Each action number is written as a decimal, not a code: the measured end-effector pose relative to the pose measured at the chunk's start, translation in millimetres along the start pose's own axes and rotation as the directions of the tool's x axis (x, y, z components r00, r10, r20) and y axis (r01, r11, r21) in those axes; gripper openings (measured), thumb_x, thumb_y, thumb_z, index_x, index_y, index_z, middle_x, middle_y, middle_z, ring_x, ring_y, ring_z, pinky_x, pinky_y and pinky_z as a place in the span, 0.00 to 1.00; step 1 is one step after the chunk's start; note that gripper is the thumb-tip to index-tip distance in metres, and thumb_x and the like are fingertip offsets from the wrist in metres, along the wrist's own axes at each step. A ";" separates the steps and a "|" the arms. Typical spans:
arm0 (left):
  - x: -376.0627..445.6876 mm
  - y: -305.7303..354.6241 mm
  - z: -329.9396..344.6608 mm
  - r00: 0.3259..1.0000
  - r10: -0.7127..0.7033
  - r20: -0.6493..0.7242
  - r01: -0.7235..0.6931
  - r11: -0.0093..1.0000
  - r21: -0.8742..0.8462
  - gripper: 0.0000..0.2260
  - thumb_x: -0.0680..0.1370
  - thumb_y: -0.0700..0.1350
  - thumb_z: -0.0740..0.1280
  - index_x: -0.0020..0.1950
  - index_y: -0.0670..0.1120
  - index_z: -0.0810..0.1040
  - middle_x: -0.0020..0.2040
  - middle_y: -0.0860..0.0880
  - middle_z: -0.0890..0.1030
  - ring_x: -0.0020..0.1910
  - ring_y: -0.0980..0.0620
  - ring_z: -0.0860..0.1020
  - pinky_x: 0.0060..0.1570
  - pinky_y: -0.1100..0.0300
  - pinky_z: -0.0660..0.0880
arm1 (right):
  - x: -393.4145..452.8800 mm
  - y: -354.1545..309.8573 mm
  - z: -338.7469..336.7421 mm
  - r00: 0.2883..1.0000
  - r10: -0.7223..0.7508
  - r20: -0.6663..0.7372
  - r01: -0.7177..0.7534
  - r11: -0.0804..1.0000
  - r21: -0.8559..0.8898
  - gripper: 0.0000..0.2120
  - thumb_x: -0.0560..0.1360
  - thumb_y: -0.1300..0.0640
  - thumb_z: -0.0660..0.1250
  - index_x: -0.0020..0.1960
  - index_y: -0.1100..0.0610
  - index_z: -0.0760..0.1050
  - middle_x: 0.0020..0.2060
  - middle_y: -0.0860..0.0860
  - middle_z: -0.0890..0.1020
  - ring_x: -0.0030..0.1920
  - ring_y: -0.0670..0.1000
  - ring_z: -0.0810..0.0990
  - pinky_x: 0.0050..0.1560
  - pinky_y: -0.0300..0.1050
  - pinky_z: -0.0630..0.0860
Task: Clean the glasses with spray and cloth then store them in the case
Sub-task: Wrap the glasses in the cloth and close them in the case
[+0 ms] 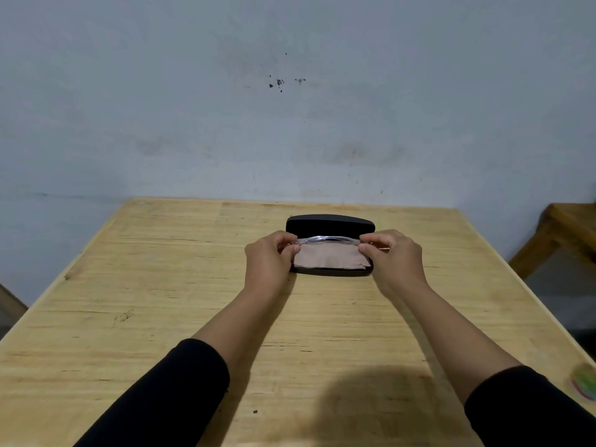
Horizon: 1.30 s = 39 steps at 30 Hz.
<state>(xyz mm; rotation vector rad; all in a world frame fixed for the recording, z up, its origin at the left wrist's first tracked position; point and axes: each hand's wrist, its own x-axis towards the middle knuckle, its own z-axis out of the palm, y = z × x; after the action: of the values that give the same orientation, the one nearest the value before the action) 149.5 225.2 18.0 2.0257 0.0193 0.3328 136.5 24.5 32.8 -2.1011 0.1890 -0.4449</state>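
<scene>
A black glasses case [329, 223] lies open on the far middle of the wooden table [161, 301], its lid standing at the back. A pinkish-beige cloth [329, 258] lies in its lower half. Clear-framed glasses [327, 241] hang just above the cloth, folded as far as I can tell. My left hand [269, 256] pinches the left end of the glasses and my right hand [392, 253] pinches the right end. No spray bottle is in view.
A grey-blue wall rises right behind the table's far edge. A wooden stool or bench [561, 233] stands to the right of the table. A small green and pink object [585, 382] lies blurred at the table's right edge.
</scene>
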 end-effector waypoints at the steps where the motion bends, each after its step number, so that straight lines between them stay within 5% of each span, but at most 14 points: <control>1: 1.0 -2.1 0.9 1.000 0.010 0.014 -0.010 1.000 0.028 0.06 0.74 0.41 0.70 0.50 0.45 0.83 0.45 0.49 0.84 0.43 0.59 0.78 0.42 0.84 0.66 | -0.1 2.2 0.8 1.000 0.008 0.010 -0.008 1.000 -0.006 0.06 0.70 0.61 0.71 0.48 0.57 0.83 0.44 0.48 0.81 0.41 0.39 0.76 0.38 0.20 0.68; 7: 8.4 -5.1 0.8 0.988 0.109 0.109 -0.131 0.968 0.212 0.10 0.75 0.42 0.68 0.55 0.43 0.81 0.49 0.45 0.84 0.48 0.51 0.80 0.50 0.68 0.71 | 4.8 8.7 2.0 0.997 0.004 0.075 0.003 0.996 -0.090 0.08 0.71 0.61 0.71 0.50 0.58 0.83 0.47 0.51 0.82 0.42 0.44 0.77 0.40 0.23 0.69; 13: 9.3 -10.5 2.5 0.973 0.194 0.125 -0.222 0.935 0.277 0.09 0.74 0.42 0.70 0.54 0.43 0.82 0.51 0.44 0.83 0.48 0.48 0.80 0.50 0.67 0.69 | 5.0 9.8 3.8 0.995 -0.061 0.085 0.075 0.982 -0.174 0.09 0.71 0.60 0.71 0.50 0.59 0.83 0.48 0.53 0.83 0.46 0.45 0.77 0.44 0.23 0.67; 16: 5.6 -11.3 -0.2 0.989 0.140 0.038 -0.145 0.971 0.190 0.13 0.72 0.47 0.72 0.55 0.45 0.81 0.52 0.47 0.81 0.46 0.54 0.78 0.47 0.69 0.69 | 2.4 10.0 1.9 0.999 -0.036 0.034 0.040 0.992 -0.118 0.10 0.69 0.58 0.73 0.50 0.57 0.83 0.46 0.49 0.82 0.43 0.44 0.78 0.43 0.22 0.68; 20: -2.0 -15.4 -2.8 0.999 -0.029 0.046 0.024 0.995 0.096 0.29 0.66 0.54 0.76 0.64 0.47 0.73 0.54 0.52 0.79 0.50 0.57 0.76 0.51 0.67 0.69 | 3.1 6.2 -4.3 0.979 0.127 -0.162 -0.114 0.989 0.090 0.08 0.72 0.51 0.69 0.44 0.55 0.82 0.41 0.49 0.83 0.43 0.47 0.80 0.43 0.38 0.75; 24: -4.3 -16.6 -4.3 0.984 -0.095 0.150 0.092 0.995 0.026 0.40 0.60 0.52 0.80 0.69 0.46 0.69 0.56 0.50 0.80 0.52 0.56 0.78 0.56 0.67 0.70 | 17.0 -1.6 -10.4 0.963 0.267 -0.033 -0.259 0.952 0.163 0.16 0.73 0.43 0.66 0.49 0.54 0.82 0.43 0.49 0.84 0.47 0.50 0.82 0.44 0.38 0.74; 28: -6.2 -16.9 -5.1 0.982 -0.096 0.161 0.095 0.995 0.010 0.41 0.58 0.50 0.81 0.67 0.45 0.70 0.58 0.48 0.80 0.53 0.57 0.77 0.58 0.67 0.71 | 33.0 -1.9 -10.0 0.930 0.344 0.131 -0.362 0.920 0.152 0.16 0.69 0.39 0.68 0.39 0.52 0.81 0.41 0.55 0.85 0.45 0.55 0.84 0.56 0.50 0.78; 34: -5.3 -19.3 -7.7 0.981 -0.070 0.181 0.071 0.997 0.004 0.35 0.59 0.45 0.81 0.64 0.44 0.75 0.58 0.47 0.81 0.53 0.56 0.78 0.58 0.68 0.71 | 33.6 -4.9 -14.4 0.895 0.358 0.267 -0.438 0.820 0.368 0.13 0.70 0.51 0.72 0.45 0.61 0.81 0.34 0.53 0.83 0.31 0.46 0.78 0.40 0.33 0.80; 39: -6.2 -18.6 -8.3 0.983 -0.073 0.171 0.076 0.997 -0.013 0.34 0.58 0.45 0.81 0.63 0.45 0.75 0.57 0.48 0.81 0.52 0.58 0.78 0.57 0.68 0.71 | 23.7 0.5 -16.8 0.930 0.272 0.248 -0.349 0.863 0.365 0.09 0.71 0.53 0.72 0.46 0.57 0.82 0.37 0.48 0.85 0.36 0.43 0.81 0.41 0.30 0.79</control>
<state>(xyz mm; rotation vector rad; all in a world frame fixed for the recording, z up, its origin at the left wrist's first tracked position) 144.0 240.1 3.8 2.0222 -0.0143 0.1108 151.9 3.8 46.2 -1.6516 0.2954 -0.0746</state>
